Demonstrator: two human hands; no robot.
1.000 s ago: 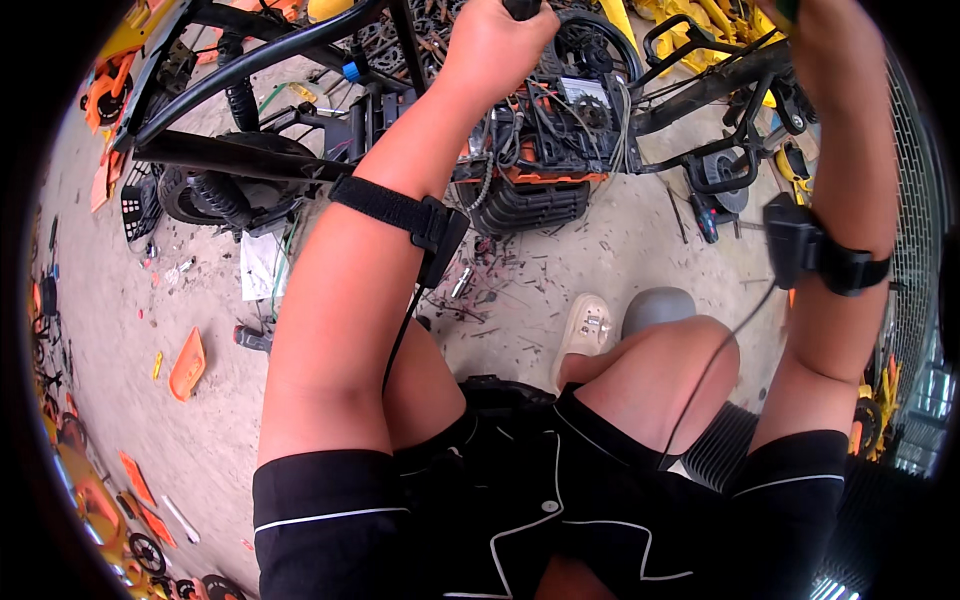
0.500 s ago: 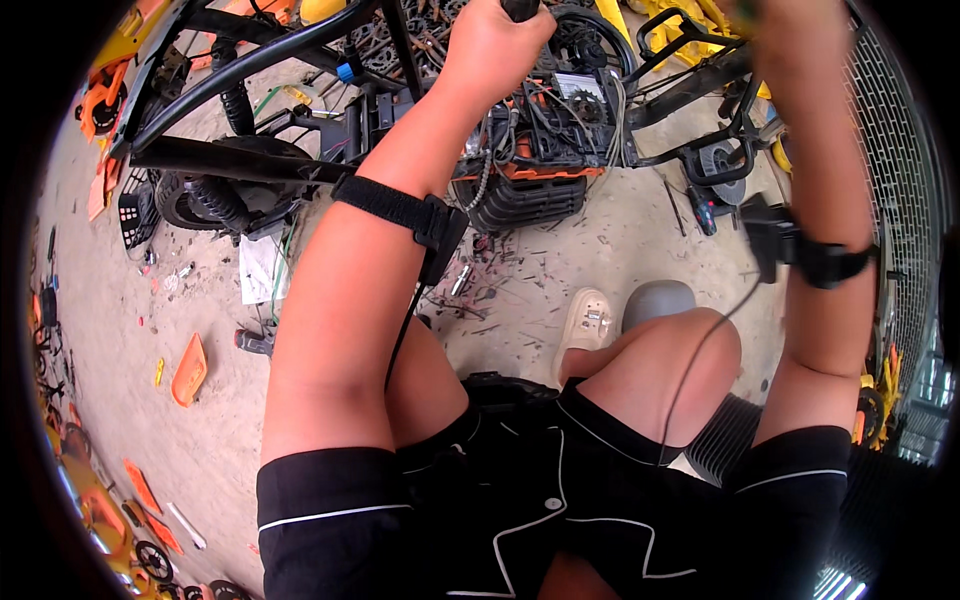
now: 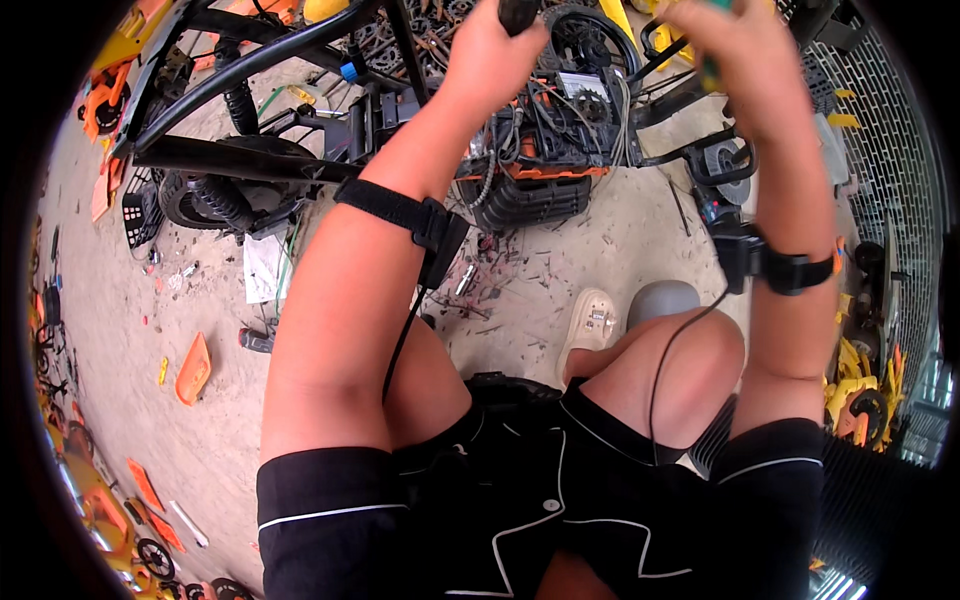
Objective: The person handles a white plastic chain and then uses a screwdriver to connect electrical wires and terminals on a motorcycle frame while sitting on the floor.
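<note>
At the upper middle, my left hand (image 3: pixel 492 55) is closed round a black rounded grip (image 3: pixel 518 14), whose far end runs out of the picture. My right hand (image 3: pixel 735 45), smeared by motion at the top right, is curled round a green tool handle (image 3: pixel 711 68) with a yellowish part; what kind of tool it is cannot be made out. Between and below the hands stands a black tubular vehicle frame (image 3: pixel 250 75), with a chassis section (image 3: pixel 560 130) carrying cables, a sprocket and an orange strip. A ribbed black part (image 3: pixel 530 205) lies under that section.
A grinder-like tool with a disc (image 3: pixel 725 165) lies on the floor at right. An orange plastic piece (image 3: pixel 193 370) and scattered debris lie at left. Chains and sprockets (image 3: pixel 435 30) are heaped behind the frame. A metal mesh screen (image 3: pixel 880 130) borders the right side.
My right hand has swung left with the green-handled tool, its forearm following. My left hand keeps its hold on the black grip, nearly unmoved.
</note>
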